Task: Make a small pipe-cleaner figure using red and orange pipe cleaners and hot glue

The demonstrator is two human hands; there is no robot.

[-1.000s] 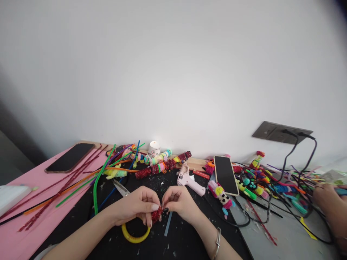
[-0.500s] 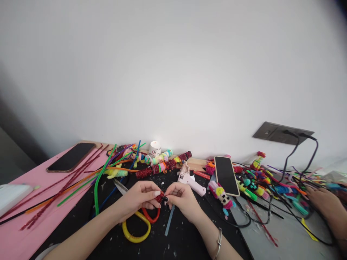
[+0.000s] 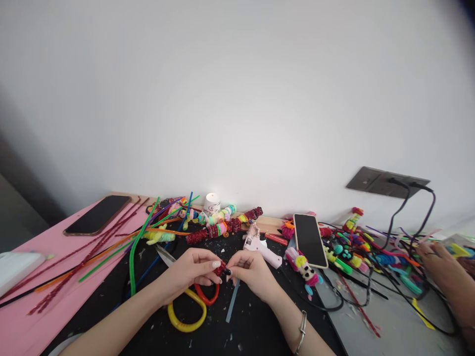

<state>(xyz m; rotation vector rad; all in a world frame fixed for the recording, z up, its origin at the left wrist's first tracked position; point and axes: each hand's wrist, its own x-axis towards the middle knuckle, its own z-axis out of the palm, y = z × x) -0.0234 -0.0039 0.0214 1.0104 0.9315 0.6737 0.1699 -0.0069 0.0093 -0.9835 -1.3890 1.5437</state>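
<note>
Between my fingertips is a small dark-red fuzzy pipe-cleaner piece (image 3: 220,268) with a black bit at its right end. My left hand (image 3: 193,271) pinches its left side, thumb and fingers closed. With thumb and forefinger, my right hand (image 3: 246,271) grips the piece near the black end; the fingers partly hide it. Under my left hand lie scissors (image 3: 186,310) with yellow and red handles, blades pointing up-left. A translucent glue stick (image 3: 233,301) is on the black mat just below my right hand. The pale pink glue gun (image 3: 262,248) rests beyond that hand.
Pipe cleaners (image 3: 111,252) spread over the pink board (image 3: 33,242) at left, near a dark phone (image 3: 97,215). A paper cup (image 3: 212,203) stands by the wall. Right are a white-edged phone (image 3: 310,241), cables, craft pieces and another person's hand (image 3: 443,269).
My right hand has shifted slightly right, with both hands still on the red piece. At the far right, the other person's hand has moved up among the craft pieces.
</note>
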